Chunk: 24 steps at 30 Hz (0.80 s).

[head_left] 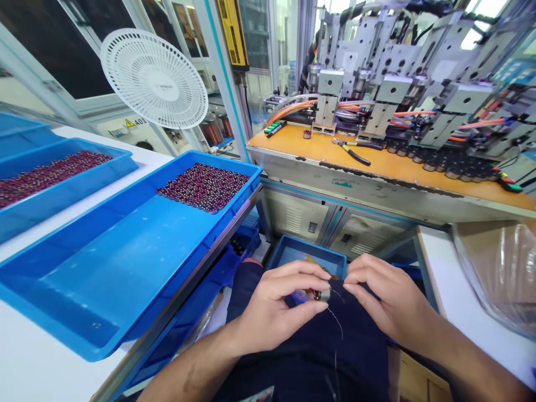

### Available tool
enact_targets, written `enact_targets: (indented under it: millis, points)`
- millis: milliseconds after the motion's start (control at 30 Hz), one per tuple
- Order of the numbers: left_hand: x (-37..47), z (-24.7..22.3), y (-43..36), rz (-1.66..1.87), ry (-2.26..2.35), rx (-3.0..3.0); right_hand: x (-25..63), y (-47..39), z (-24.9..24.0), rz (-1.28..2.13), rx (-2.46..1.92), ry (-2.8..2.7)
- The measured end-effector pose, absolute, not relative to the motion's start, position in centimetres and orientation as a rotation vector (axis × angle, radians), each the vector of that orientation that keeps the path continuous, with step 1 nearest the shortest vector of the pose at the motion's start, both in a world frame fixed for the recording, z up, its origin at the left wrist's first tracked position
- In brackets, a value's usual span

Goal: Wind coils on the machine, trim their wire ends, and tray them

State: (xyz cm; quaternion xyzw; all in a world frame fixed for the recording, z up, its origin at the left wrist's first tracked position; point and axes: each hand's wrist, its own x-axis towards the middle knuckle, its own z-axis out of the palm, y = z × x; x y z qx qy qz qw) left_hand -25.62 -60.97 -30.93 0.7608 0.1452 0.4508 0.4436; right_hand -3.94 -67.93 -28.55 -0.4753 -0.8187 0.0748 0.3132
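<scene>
My left hand [288,298] pinches a small round wound coil part [321,293] between thumb and fingers, above my lap. Copper-coloured winding and a greyish metal rim show on it, the rest being covered by the fingers. Thin loose wires [337,322] trail from the part, one curving down over the dark clothing. Just right of it, my right hand [383,296] has thumb and fingertips pressed together. Another fine wire end lies close to those fingertips; whether they grip it is too small to tell.
At left, a blue tray [104,251] holds many small wound parts [205,187] at its far end. Another filled blue tray [67,178] stands beyond. Pliers [354,152] and dark cylindrical parts [444,162] lie on the orange bench [288,142] under a machine. A blue bin [307,248] sits below.
</scene>
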Motion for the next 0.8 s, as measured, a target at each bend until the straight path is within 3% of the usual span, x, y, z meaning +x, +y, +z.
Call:
enact_targets:
  millis: [133,267,600,800]
  points:
    - [-25.4,-30.9,-61.1,1.141,0.415,1.916,-5.0,-68.9,-28.5,-0.043,-1.188,-2.166]
    - [-25.3,-31.0,-61.3,1.162,0.398,1.888,-6.8,-69.0,-28.7,0.0,-1.044,-2.063]
    - [-25.3,-31.2,-61.4,1.159,0.357,1.717,-7.5,-68.9,-29.5,0.433,-1.185,-1.657]
    - [-25.2,-31.3,-61.3,1.202,0.338,1.822,-8.0,-68.8,-28.6,0.962,-1.317,-1.457]
